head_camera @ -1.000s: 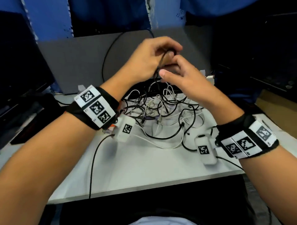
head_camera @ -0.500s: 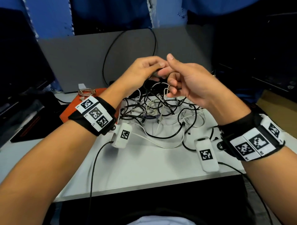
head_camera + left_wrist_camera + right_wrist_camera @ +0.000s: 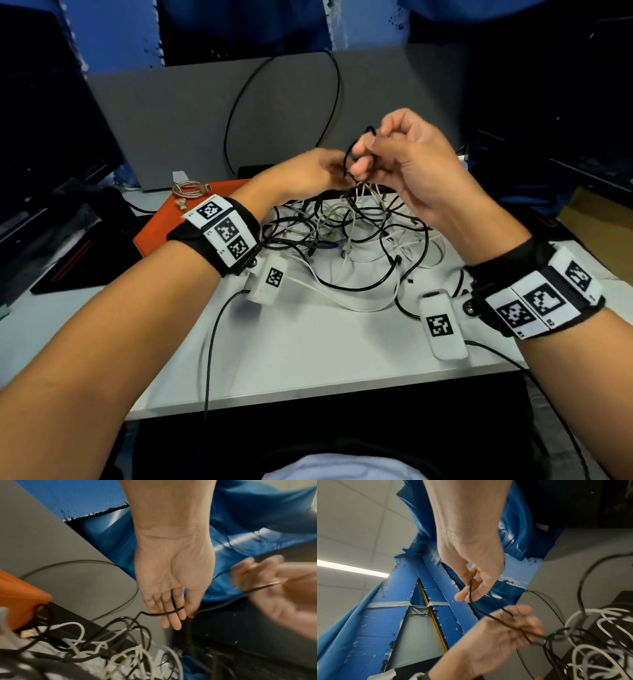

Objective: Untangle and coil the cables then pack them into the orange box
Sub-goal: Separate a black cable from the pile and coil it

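**Both hands on one black cable above the tangle**

The white desk (image 3: 308, 349) carries everything here, with a grey partition (image 3: 191, 113) standing along its far edge. The orange box (image 3: 161, 226) lies on the desk just left of the tangle, partly hidden behind the left wrist, and a coiled metallic cable (image 3: 187, 190) rests on its top. The tangle of black and white cables (image 3: 356, 246) sprawls across the desk beside the box, directly beneath the two hands.

The right hand (image 3: 407, 164) is raised above the tangle, its fingers (image 3: 462, 595) curled, thumb and forefinger pinching a thin black cable (image 3: 471, 595) that drops from the pinch towards the other hand. The left hand (image 3: 308, 173) sits lower, just left of the right hand and close over the tangle; its fingers (image 3: 169, 616) lie nearly straight and together, pointing down, with the same black cable crossing over them and running on into the tangle. Whether the left thumb presses on the cable cannot be told.
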Demonstrator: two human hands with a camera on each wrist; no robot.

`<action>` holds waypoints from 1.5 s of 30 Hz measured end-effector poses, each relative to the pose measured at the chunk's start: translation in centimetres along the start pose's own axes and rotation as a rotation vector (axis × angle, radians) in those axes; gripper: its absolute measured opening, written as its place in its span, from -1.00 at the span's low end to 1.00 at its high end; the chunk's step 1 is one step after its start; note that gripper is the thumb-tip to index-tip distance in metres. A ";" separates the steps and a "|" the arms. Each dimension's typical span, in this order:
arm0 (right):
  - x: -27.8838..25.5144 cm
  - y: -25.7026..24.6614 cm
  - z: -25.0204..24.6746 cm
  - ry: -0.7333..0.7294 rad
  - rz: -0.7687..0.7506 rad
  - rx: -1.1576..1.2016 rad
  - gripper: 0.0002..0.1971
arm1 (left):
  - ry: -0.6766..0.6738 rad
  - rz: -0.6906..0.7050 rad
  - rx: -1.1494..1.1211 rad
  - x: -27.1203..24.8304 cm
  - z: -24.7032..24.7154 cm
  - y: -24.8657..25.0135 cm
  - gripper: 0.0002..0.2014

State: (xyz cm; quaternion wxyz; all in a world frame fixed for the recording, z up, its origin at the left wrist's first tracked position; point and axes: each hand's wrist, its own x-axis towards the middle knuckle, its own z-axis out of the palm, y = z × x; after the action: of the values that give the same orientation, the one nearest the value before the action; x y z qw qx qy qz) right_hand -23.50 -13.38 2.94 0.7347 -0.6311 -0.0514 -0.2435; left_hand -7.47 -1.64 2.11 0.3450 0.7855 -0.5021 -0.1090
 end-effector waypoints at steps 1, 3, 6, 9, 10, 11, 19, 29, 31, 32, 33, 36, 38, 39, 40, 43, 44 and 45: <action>-0.2 -0.6 0.1 -0.030 -0.040 0.011 -0.77 | -0.044 -0.038 0.057 0.3 0.0 -0.8 -0.89; -0.8 -2.0 0.4 -0.099 -0.138 0.023 -0.81 | -0.072 -0.089 0.217 0.8 0.2 -2.4 -0.87; -1.7 -4.5 0.2 -0.155 -0.319 -0.005 -0.85 | -0.048 -0.157 0.253 1.5 -0.1 -4.8 -0.75; -2.0 -6.5 -0.8 -0.099 -0.504 -0.071 -0.89 | 0.056 -0.217 0.140 1.7 -1.0 -6.2 -0.65; -2.0 -6.9 -1.4 -0.065 -0.549 -0.081 -0.91 | 0.092 -0.228 0.105 1.7 -1.2 -6.2 -0.61; -1.9 -7.3 -2.1 -0.030 -0.577 -0.073 -0.93 | 0.115 -0.229 0.075 1.8 -1.3 -6.6 -0.59; 0.1 -7.0 -6.6 0.256 -0.383 -0.288 -0.81 | 0.231 -0.163 -0.316 0.7 -3.5 -5.1 -0.69; 1.8 -2.7 -7.6 0.353 0.003 -1.153 -0.51 | -0.155 -0.275 -0.477 -7.6 -3.3 -0.2 -0.80; 0.8 -3.3 -4.7 0.194 -0.130 -1.163 -0.42 | -0.152 -0.329 -0.614 -8.8 -2.2 0.8 -0.80; 0.1 -3.6 -2.9 0.074 -0.192 -1.115 -0.43 | -0.145 -0.346 -0.658 -9.4 -1.7 1.4 -0.80; -0.5 -3.6 -1.4 -0.064 -0.214 -1.071 -0.45 | -0.132 -0.350 -0.689 -9.9 -1.2 1.9 -0.80; -2.2 -2.3 2.2 -0.382 -0.180 -1.123 -0.55 | -0.059 -0.297 -0.763 -11.3 -0.2 3.0 -0.77; -2.5 -0.8 2.9 -0.423 -0.215 -1.159 -0.58 | -0.022 -0.237 -0.808 -12.1 0.0 3.4 -0.72; -2.4 -0.1 2.8 -0.413 -0.240 -1.138 -0.61 | -0.012 -0.217 -0.829 -12.3 0.0 3.3 -0.69; -2.3 0.3 2.6 -0.398 -0.252 -1.108 -0.64 | -0.007 -0.203 -0.846 -12.5 -0.1 3.3 -0.66; -1.8 0.6 2.0 -0.334 -0.275 -1.042 -0.73 | 0.027 -0.166 -0.838 -12.8 -0.6 2.8 -0.62; -1.7 0.4 1.9 -0.312 -0.299 -1.049 -0.75 | 0.030 -0.150 -0.809 -12.9 -0.7 2.8 -0.63; -1.7 0.4 1.9 -0.301 -0.324 -1.082 -0.76 | 0.020 -0.134 -0.769 -13.0 -0.7 2.8 -0.65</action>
State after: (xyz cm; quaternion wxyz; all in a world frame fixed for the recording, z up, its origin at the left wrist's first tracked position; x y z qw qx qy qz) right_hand -24.37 -11.05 2.32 0.2458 -0.9283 -0.1196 -0.2522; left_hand -15.26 9.20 2.15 0.6113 0.6309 -0.3688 -0.3038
